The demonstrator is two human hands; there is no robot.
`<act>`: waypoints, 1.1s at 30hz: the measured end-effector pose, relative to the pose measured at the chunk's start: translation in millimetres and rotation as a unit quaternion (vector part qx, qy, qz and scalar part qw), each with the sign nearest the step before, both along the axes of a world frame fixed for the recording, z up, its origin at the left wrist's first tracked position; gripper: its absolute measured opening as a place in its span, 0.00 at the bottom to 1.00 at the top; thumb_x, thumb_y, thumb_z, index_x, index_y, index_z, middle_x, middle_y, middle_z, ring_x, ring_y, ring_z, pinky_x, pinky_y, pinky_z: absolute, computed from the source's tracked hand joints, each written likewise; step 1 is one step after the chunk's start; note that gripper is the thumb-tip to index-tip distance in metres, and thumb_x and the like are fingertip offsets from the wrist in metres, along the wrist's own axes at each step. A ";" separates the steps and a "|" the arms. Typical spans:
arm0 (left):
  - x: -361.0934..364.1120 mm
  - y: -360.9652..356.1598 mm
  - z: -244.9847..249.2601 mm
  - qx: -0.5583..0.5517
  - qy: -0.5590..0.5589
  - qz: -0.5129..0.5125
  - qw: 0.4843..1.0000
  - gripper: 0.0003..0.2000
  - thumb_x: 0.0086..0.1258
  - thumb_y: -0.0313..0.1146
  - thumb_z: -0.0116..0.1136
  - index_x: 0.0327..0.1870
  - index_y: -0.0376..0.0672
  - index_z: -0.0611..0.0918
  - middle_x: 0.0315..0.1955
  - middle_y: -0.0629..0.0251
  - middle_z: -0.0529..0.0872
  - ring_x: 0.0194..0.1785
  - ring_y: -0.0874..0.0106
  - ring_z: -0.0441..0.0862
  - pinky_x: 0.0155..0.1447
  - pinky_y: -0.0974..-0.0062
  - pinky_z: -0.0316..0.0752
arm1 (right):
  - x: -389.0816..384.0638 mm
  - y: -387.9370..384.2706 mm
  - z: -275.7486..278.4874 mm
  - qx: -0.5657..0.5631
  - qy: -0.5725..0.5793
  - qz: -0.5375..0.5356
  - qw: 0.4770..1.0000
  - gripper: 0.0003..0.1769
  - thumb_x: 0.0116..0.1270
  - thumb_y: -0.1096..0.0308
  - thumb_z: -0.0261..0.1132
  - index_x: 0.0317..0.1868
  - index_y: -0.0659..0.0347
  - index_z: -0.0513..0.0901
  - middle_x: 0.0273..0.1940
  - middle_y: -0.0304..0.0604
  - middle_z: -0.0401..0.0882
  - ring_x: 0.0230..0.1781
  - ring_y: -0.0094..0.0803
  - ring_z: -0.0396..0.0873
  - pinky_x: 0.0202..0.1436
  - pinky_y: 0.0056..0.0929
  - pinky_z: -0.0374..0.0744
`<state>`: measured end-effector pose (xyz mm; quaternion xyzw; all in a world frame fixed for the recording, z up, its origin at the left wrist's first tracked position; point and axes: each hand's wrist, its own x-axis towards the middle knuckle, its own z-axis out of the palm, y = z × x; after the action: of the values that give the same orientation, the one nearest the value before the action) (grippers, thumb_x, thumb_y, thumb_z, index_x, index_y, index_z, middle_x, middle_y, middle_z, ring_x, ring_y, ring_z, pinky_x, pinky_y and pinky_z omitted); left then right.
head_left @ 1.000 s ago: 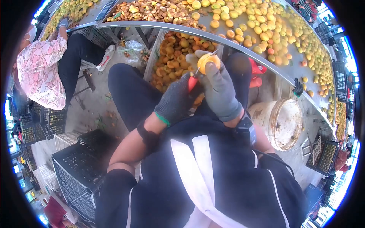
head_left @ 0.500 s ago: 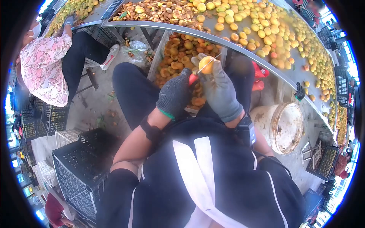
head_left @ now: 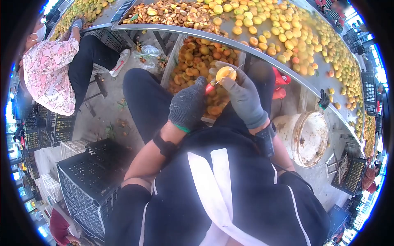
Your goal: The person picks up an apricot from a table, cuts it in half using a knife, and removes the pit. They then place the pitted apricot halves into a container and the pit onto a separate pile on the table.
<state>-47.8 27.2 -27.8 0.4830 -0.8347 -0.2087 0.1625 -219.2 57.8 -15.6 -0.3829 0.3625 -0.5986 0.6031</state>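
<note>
My right hand (head_left: 245, 98) grips the apricot (head_left: 225, 74) above the crate (head_left: 193, 57) of halves, where cut pieces would fall in. My left hand (head_left: 188, 107) clenches the knife (head_left: 210, 87), its thin blade seemingly at the seam.

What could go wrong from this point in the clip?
1. The thin blade of the small red-handled knife in the dark-gloved left hand lies against the round yellow-orange fruit, close to the fingers of the grey-gloved right hand; a slip could cut them.
2. The fruit appears held over the crate of halved orange fruit; dropped uncut, it might mix in.
</note>
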 end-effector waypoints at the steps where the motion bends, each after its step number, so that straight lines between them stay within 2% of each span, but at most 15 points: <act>1: -0.3 1.6 -0.9 0.001 0.000 0.000 1.000 0.18 0.66 0.34 0.62 0.55 0.41 0.75 0.32 0.47 0.85 0.38 0.50 0.84 0.41 0.55 0.77 | -0.2 0.8 1.9 -0.003 0.058 -0.017 0.998 0.25 0.76 0.62 0.60 0.67 0.67 0.69 0.59 0.45 0.78 0.59 0.29 0.76 0.65 0.26 0.71; 5: -2.6 8.0 4.9 0.002 0.025 0.008 1.000 0.19 0.66 0.34 0.62 0.56 0.39 0.75 0.33 0.47 0.85 0.39 0.50 0.84 0.42 0.55 0.78 | 5.1 0.6 -10.1 -0.043 -0.006 -0.028 0.999 0.25 0.76 0.61 0.59 0.67 0.66 0.68 0.58 0.47 0.78 0.59 0.30 0.76 0.66 0.27 0.71; 7: -1.7 9.1 7.3 0.017 0.015 0.009 1.000 0.19 0.66 0.34 0.62 0.56 0.39 0.75 0.33 0.46 0.85 0.39 0.50 0.84 0.42 0.55 0.78 | 12.5 1.9 -13.3 -0.032 -0.203 -0.009 0.979 0.25 0.78 0.62 0.55 0.69 0.66 0.66 0.61 0.56 0.76 0.60 0.36 0.77 0.61 0.33 0.76; 11: 4.7 3.9 4.1 0.006 -0.001 0.000 1.000 0.19 0.65 0.32 0.62 0.56 0.40 0.75 0.34 0.47 0.85 0.39 0.51 0.85 0.43 0.56 0.78 | 15.5 2.6 -12.3 -0.055 -0.154 -0.016 0.986 0.23 0.78 0.65 0.54 0.68 0.65 0.68 0.62 0.57 0.75 0.57 0.36 0.78 0.62 0.35 0.75; 13: 4.5 2.6 1.5 0.000 -0.001 -0.004 1.000 0.19 0.65 0.32 0.62 0.56 0.41 0.76 0.33 0.48 0.85 0.39 0.51 0.85 0.43 0.56 0.78 | 11.8 1.8 -17.3 -0.036 -0.028 -0.030 0.999 0.22 0.77 0.65 0.56 0.67 0.66 0.69 0.62 0.57 0.75 0.54 0.36 0.79 0.62 0.35 0.75; 17: 5.2 2.2 -2.8 -0.013 -0.007 -0.006 1.000 0.19 0.64 0.31 0.62 0.56 0.42 0.76 0.33 0.48 0.85 0.39 0.51 0.85 0.43 0.57 0.78 | 7.1 3.4 -15.9 -0.020 -0.064 -0.025 0.997 0.22 0.75 0.67 0.58 0.65 0.66 0.71 0.61 0.56 0.76 0.53 0.36 0.79 0.62 0.35 0.75; 19: 4.4 0.6 -0.9 -0.019 -0.011 -0.010 1.000 0.19 0.64 0.31 0.62 0.55 0.42 0.76 0.33 0.48 0.85 0.39 0.52 0.85 0.43 0.57 0.78 | 5.6 3.0 -11.3 0.001 -0.138 0.000 0.990 0.21 0.74 0.68 0.59 0.64 0.66 0.72 0.59 0.55 0.78 0.53 0.36 0.80 0.61 0.35 0.76; 20: 4.1 0.8 1.5 -0.028 -0.001 -0.012 1.000 0.19 0.63 0.31 0.62 0.55 0.42 0.76 0.33 0.48 0.85 0.39 0.51 0.85 0.43 0.57 0.78 | 5.9 2.7 -8.8 0.001 -0.137 -0.001 0.991 0.21 0.74 0.68 0.59 0.64 0.66 0.72 0.59 0.55 0.78 0.53 0.36 0.80 0.61 0.35 0.76; 22: 3.8 3.4 2.8 -0.035 0.008 -0.015 0.999 0.19 0.63 0.31 0.62 0.55 0.42 0.76 0.34 0.48 0.85 0.39 0.51 0.85 0.43 0.57 0.78 | 8.8 3.8 -4.0 -0.011 -0.064 -0.028 0.998 0.22 0.73 0.69 0.59 0.64 0.66 0.71 0.58 0.55 0.79 0.57 0.39 0.80 0.61 0.36 0.77; 23: 2.9 4.5 3.1 -0.033 0.029 -0.017 0.999 0.17 0.63 0.31 0.61 0.53 0.42 0.75 0.31 0.50 0.85 0.37 0.51 0.84 0.40 0.56 0.78 | 10.1 4.3 -1.9 -0.011 -0.064 -0.029 0.997 0.22 0.73 0.69 0.59 0.64 0.66 0.71 0.58 0.55 0.79 0.57 0.39 0.80 0.61 0.36 0.77; 24: 2.3 5.4 3.2 -0.032 0.051 -0.020 0.998 0.16 0.63 0.30 0.59 0.51 0.41 0.74 0.28 0.51 0.84 0.34 0.51 0.84 0.37 0.54 0.77 | 11.4 5.4 -0.1 -0.021 -0.071 -0.030 0.997 0.23 0.72 0.70 0.60 0.65 0.66 0.71 0.58 0.55 0.79 0.59 0.41 0.78 0.61 0.36 0.77; 28: 1.0 9.9 2.9 -0.021 0.086 -0.029 0.996 0.17 0.63 0.30 0.59 0.53 0.42 0.74 0.28 0.50 0.84 0.35 0.49 0.83 0.37 0.53 0.76 | 9.6 7.7 1.2 -0.051 -0.103 -0.006 0.993 0.26 0.68 0.72 0.62 0.66 0.66 0.70 0.59 0.55 0.79 0.66 0.45 0.74 0.61 0.36 0.77; 30: 0.9 10.7 5.2 0.036 0.089 -0.033 0.995 0.15 0.65 0.31 0.62 0.51 0.37 0.79 0.33 0.46 0.85 0.38 0.49 0.84 0.42 0.58 0.79 | 6.1 7.7 -0.2 -0.056 -0.104 0.008 0.993 0.27 0.68 0.72 0.63 0.66 0.66 0.69 0.60 0.54 0.79 0.66 0.46 0.74 0.61 0.36 0.77; 32: 0.4 11.0 4.5 0.046 0.100 -0.037 0.993 0.15 0.66 0.31 0.61 0.51 0.37 0.79 0.33 0.45 0.85 0.38 0.49 0.84 0.42 0.58 0.79 | 5.0 7.4 0.6 -0.062 -0.104 0.023 0.992 0.29 0.67 0.72 0.63 0.67 0.66 0.68 0.61 0.53 0.78 0.67 0.47 0.73 0.61 0.36 0.77; 33: 0.2 10.8 4.3 0.055 0.110 -0.042 0.992 0.14 0.66 0.32 0.61 0.51 0.37 0.79 0.33 0.45 0.85 0.38 0.48 0.84 0.42 0.58 0.78 | 5.6 7.7 2.0 -0.062 -0.147 0.035 0.987 0.29 0.65 0.76 0.62 0.67 0.67 0.69 0.61 0.54 0.78 0.66 0.46 0.73 0.67 0.38 0.72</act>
<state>-47.6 38.0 -23.5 0.4300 -0.8185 -0.3130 0.2173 -213.7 65.6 -13.7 -0.3395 0.2190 -0.6483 0.6453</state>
